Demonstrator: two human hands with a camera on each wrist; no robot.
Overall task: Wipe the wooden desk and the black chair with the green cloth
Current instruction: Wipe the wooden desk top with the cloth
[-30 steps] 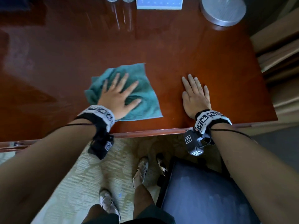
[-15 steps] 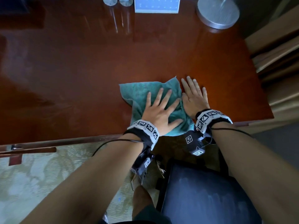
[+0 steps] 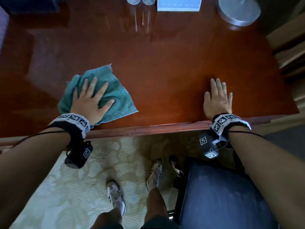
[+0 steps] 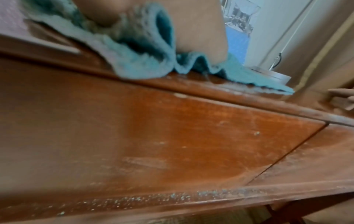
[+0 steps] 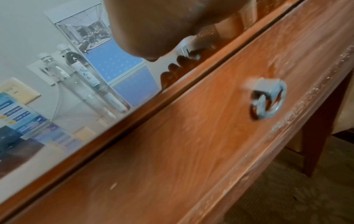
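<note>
The green cloth point(image 3: 115, 96) lies rumpled on the glossy wooden desk point(image 3: 165, 63), near its front edge at the left. My left hand point(image 3: 92, 100) presses flat on the cloth with spread, straight fingers. In the left wrist view the cloth point(image 4: 145, 60) bunches under my palm above the desk's front panel point(image 4: 172, 136). My right hand point(image 3: 217, 98) rests flat on the bare desk top at the right, fingers straight and together. The black chair point(image 3: 222, 195) has its seat below the desk edge, under my right forearm.
Two clear bottles point(image 3: 140, 0), a blue-and-white box point(image 3: 179, 4) and a round metal lamp base point(image 3: 239, 10) stand along the desk's far edge. A drawer with a metal ring pull point(image 5: 268, 100) is under my right hand. My feet point(image 3: 115, 195) stand on pale patterned carpet.
My left hand has slid the cloth back to the left along the desk's front, away from the right hand it had reached half a second ago. The right hand has stayed in place.
</note>
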